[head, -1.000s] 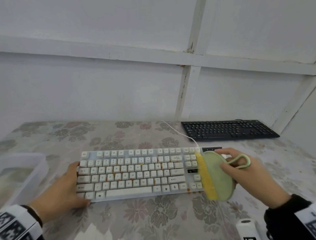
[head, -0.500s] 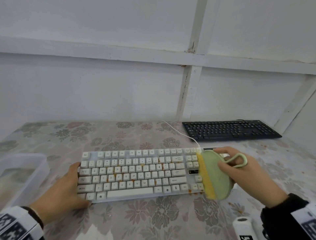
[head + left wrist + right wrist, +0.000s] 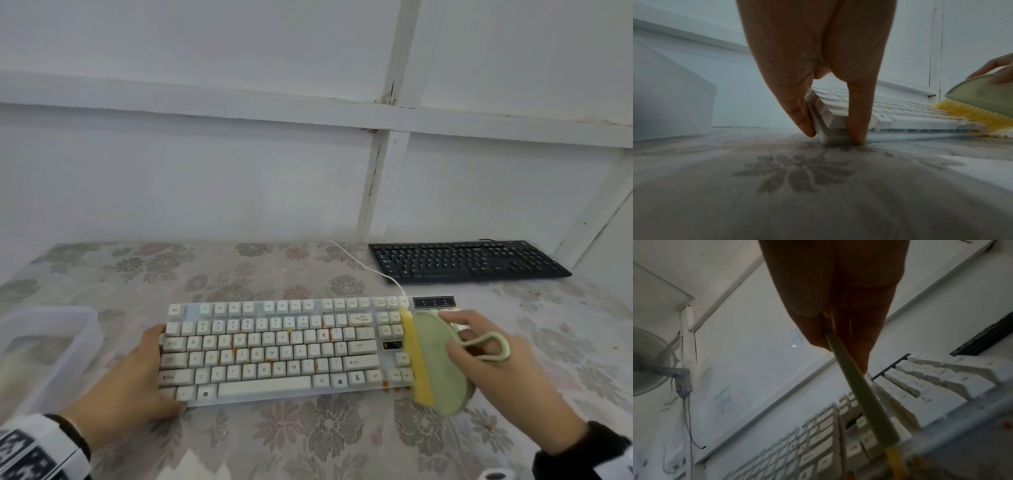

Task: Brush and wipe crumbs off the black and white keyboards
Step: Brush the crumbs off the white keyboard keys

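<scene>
The white keyboard point(image 3: 274, 349) lies in front of me on the floral tablecloth, with orange crumbs point(image 3: 267, 361) between its keys and at its front right edge. My left hand point(image 3: 144, 370) pinches its front left corner, one finger point(image 3: 797, 113) against the side and the thumb point(image 3: 857, 113) against the front. My right hand point(image 3: 486, 370) grips a green oval brush point(image 3: 438, 356). Its yellow bristles point(image 3: 416, 356) rest across the keyboard's right end and hang past the front edge. The black keyboard point(image 3: 466, 262) sits untouched at the back right.
A clear plastic container point(image 3: 44, 349) stands just left of my left hand. The white cable point(image 3: 363, 263) runs from the white keyboard toward the wall. A small white object point(image 3: 493, 474) shows at the bottom right. A wall fan point(image 3: 651, 363) hangs at the left.
The brush stays at the keyboard's right end; its near end has slipped slightly further past the front edge. The left hand has not moved.
</scene>
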